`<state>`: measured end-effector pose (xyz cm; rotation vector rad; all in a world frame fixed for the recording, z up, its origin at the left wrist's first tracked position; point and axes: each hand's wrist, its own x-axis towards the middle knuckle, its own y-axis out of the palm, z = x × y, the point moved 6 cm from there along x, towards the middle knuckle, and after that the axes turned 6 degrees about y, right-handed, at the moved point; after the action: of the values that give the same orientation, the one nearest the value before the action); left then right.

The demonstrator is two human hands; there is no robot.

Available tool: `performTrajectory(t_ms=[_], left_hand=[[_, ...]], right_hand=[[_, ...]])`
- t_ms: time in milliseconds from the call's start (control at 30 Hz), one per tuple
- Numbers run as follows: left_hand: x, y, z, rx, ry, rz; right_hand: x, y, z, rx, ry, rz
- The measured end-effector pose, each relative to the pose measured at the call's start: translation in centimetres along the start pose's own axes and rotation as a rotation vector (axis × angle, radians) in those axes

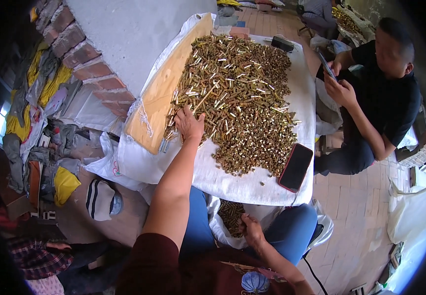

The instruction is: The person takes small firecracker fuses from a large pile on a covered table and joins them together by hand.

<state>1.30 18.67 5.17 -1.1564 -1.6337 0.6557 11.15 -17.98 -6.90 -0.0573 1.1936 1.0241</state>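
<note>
A wide heap of brass-coloured metal pieces [237,93] covers the middle of the white-covered table [164,169]. Long bolt-like pieces lie mostly at its left, short nut-like ones along its right and near sides. At the heap's left edge rests my left hand [190,124], fingers bent down on the pieces and thumb apart. A thin wooden stick [206,100] lies just beyond that hand; whether they touch I cannot tell. Below the table edge, my right hand [251,230] is closed beside an opened white sack [214,209] holding more long pieces [231,215]. What its fingers hold is hidden.
A wooden board [150,120] borders the table's left side. A dark phone [295,167] lies at the near right corner, a black box [283,44] at the far right. At right, a seated person [387,98] holds a phone. Cloths and a brick wall [87,61] stand left.
</note>
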Motion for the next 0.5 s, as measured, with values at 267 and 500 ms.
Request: performTrajectory(t_ms=[267, 500], left_hand=[[-2.2, -0.2, -0.8, -0.177, 0.214, -0.066], [0.4, -2.4, -1.1, -0.182, 0.139, -0.007]], right_hand=[[0.0, 1.3, 0.2, -0.081, 0.027, 0.048], [0.3, 0.9, 0.1, -0.138, 0.008, 0.082]])
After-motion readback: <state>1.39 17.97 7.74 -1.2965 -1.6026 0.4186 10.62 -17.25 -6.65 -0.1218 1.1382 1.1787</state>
